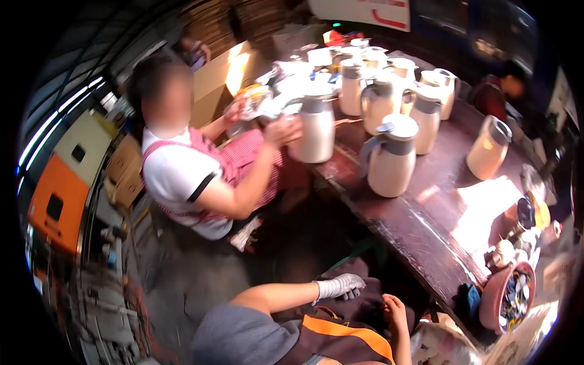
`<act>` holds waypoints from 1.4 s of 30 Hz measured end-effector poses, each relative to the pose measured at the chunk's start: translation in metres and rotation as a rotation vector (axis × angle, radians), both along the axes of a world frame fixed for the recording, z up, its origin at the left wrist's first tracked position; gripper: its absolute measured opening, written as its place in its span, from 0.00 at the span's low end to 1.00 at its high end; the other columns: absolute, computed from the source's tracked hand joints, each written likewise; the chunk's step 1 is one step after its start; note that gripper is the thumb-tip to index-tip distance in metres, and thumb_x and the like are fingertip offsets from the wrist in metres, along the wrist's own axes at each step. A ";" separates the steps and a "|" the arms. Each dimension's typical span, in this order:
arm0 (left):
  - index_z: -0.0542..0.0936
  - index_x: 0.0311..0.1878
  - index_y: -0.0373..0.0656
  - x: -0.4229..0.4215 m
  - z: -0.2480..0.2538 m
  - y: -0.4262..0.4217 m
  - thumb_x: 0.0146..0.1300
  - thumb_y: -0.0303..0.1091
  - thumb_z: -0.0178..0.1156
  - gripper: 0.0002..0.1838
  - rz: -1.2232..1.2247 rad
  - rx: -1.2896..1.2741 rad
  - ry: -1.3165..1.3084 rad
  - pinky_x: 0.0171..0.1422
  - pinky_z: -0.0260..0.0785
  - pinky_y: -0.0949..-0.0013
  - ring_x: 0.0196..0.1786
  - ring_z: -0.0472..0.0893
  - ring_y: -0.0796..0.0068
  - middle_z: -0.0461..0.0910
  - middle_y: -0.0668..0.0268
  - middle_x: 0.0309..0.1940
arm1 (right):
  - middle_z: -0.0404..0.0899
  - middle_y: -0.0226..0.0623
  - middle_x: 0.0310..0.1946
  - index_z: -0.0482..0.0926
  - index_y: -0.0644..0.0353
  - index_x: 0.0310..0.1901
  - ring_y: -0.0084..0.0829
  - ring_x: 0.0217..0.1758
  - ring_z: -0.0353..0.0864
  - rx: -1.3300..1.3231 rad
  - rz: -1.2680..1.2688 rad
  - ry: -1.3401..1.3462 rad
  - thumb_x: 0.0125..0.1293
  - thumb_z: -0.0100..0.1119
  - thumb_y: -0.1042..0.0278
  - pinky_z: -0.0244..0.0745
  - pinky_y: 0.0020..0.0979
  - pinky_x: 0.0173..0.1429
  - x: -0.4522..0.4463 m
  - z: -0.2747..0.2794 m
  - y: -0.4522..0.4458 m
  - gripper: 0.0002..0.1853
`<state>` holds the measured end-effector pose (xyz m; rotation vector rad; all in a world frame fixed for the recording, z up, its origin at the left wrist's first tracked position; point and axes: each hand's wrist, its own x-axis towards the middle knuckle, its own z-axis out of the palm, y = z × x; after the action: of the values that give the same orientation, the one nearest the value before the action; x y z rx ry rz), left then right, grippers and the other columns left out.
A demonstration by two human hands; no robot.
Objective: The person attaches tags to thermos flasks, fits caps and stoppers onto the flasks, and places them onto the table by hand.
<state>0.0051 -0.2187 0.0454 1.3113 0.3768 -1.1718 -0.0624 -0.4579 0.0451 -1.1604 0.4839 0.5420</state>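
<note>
My left hand (342, 287), in a white knit glove with grey fingertips, rests over the dark apron (365, 277) on my lap. Its fingers are loosely bent, and I see nothing in them. My right hand (396, 311) is bare and held at the lap's other side, fingers slightly curled and apart, with no object visible in it. The nearest jug on the table is a cream thermal jug (392, 167) with a grey collar and handle, upright and beyond reach of both hands' present positions. Another cream jug (490, 148) stands lidless farther right.
A co-worker in a red checked apron (246, 167) handles a thermal jug (317, 131) at the left. Several more jugs crowd the dark table (426, 210). A pink basin (490, 304) of small parts sits at the right corner. Another person (490, 97) is across the table.
</note>
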 end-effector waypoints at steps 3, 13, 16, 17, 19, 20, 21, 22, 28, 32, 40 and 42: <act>0.76 0.33 0.48 -0.004 -0.089 -0.010 0.65 0.45 0.55 0.11 -0.076 -0.065 0.339 0.15 0.54 0.76 0.14 0.65 0.80 0.72 0.72 0.19 | 0.71 0.24 0.25 0.71 0.58 0.58 0.15 0.22 0.67 -0.103 -0.135 -0.315 0.63 0.62 0.66 0.60 0.18 0.24 0.051 0.133 -0.037 0.22; 0.73 0.33 0.53 0.025 -0.068 -0.012 0.67 0.44 0.54 0.08 -0.152 -0.042 0.126 0.18 0.54 0.78 0.17 0.65 0.86 0.72 0.76 0.21 | 0.75 0.29 0.35 0.59 0.50 0.72 0.14 0.28 0.67 -0.919 -0.554 -1.558 0.67 0.57 0.64 0.65 0.17 0.28 0.154 0.529 -0.130 0.33; 0.78 0.34 0.48 0.007 -0.076 -0.004 0.65 0.45 0.56 0.11 -0.144 0.023 -0.094 0.20 0.60 0.78 0.19 0.70 0.82 0.76 0.71 0.24 | 0.75 0.29 0.36 0.59 0.54 0.71 0.14 0.28 0.67 -0.745 -0.615 -1.684 0.68 0.56 0.65 0.65 0.17 0.29 0.148 0.606 -0.211 0.31; 0.78 0.33 0.46 0.008 -0.026 -0.013 0.64 0.46 0.57 0.14 -0.072 0.085 -0.224 0.21 0.63 0.76 0.18 0.71 0.80 0.77 0.70 0.23 | 0.75 0.29 0.36 0.59 0.55 0.71 0.15 0.28 0.67 -0.672 -0.629 -1.736 0.68 0.55 0.66 0.65 0.17 0.29 0.129 0.621 -0.244 0.30; 0.79 0.35 0.45 0.011 -0.015 -0.007 0.66 0.47 0.55 0.15 -0.155 0.043 -0.237 0.22 0.66 0.73 0.20 0.73 0.79 0.78 0.70 0.25 | 0.75 0.29 0.36 0.60 0.57 0.71 0.15 0.28 0.66 -0.595 -0.502 -1.691 0.69 0.54 0.67 0.65 0.17 0.30 0.155 0.603 -0.262 0.29; 0.79 0.39 0.45 0.013 -0.001 -0.012 0.67 0.48 0.54 0.15 -0.154 0.064 -0.294 0.22 0.66 0.73 0.19 0.73 0.79 0.78 0.70 0.26 | 0.75 0.28 0.35 0.62 0.57 0.69 0.15 0.28 0.68 -0.644 -0.506 -1.603 0.68 0.55 0.68 0.65 0.17 0.30 0.170 0.564 -0.247 0.28; 0.79 0.43 0.46 0.033 0.024 -0.007 0.69 0.48 0.52 0.15 -0.137 0.002 -0.468 0.23 0.67 0.74 0.21 0.73 0.81 0.78 0.70 0.27 | 0.75 0.28 0.34 0.64 0.57 0.68 0.15 0.29 0.69 -0.745 -0.495 -1.485 0.68 0.55 0.69 0.65 0.17 0.31 0.190 0.476 -0.206 0.27; 0.78 0.45 0.46 0.031 0.023 -0.010 0.69 0.47 0.53 0.15 -0.141 0.017 -0.479 0.25 0.69 0.70 0.23 0.76 0.77 0.79 0.68 0.29 | 0.75 0.28 0.33 0.65 0.57 0.67 0.16 0.29 0.70 -0.821 -0.434 -1.396 0.67 0.55 0.71 0.66 0.17 0.32 0.206 0.398 -0.173 0.27; 0.77 0.52 0.46 0.129 0.110 -0.049 0.64 0.42 0.55 0.17 -0.286 0.353 -1.371 0.50 0.72 0.56 0.45 0.80 0.52 0.81 0.55 0.42 | 0.78 0.39 0.48 0.69 0.63 0.64 0.27 0.39 0.79 -1.141 -0.204 -1.142 0.64 0.60 0.72 0.75 0.26 0.45 0.262 0.251 -0.145 0.26; 0.73 0.56 0.46 0.206 0.084 -0.061 0.63 0.43 0.56 0.20 -0.272 0.737 -1.367 0.51 0.72 0.55 0.48 0.80 0.54 0.80 0.56 0.44 | 0.70 0.47 0.62 0.67 0.62 0.64 0.44 0.63 0.73 -1.492 -0.037 -0.996 0.62 0.63 0.66 0.69 0.39 0.63 0.369 0.212 -0.172 0.29; 0.65 0.64 0.47 0.221 0.049 -0.061 0.64 0.41 0.54 0.25 -0.024 0.828 -1.385 0.41 0.74 0.52 0.33 0.82 0.53 0.82 0.59 0.28 | 0.71 0.43 0.63 0.66 0.57 0.66 0.42 0.66 0.69 -2.227 -0.155 -0.741 0.64 0.54 0.39 0.67 0.44 0.64 0.453 0.232 -0.218 0.36; 0.64 0.65 0.46 0.229 0.057 -0.062 0.64 0.40 0.54 0.26 -0.004 0.827 -1.291 0.41 0.74 0.52 0.33 0.82 0.53 0.83 0.58 0.29 | 0.72 0.44 0.60 0.66 0.56 0.66 0.45 0.63 0.72 -2.126 -0.143 -0.689 0.65 0.52 0.38 0.70 0.44 0.61 0.483 0.213 -0.249 0.36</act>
<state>0.2340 -0.2805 0.1022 2.4644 -0.1450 0.0688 0.4204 -0.7074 0.2585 -3.0772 0.4124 -0.8887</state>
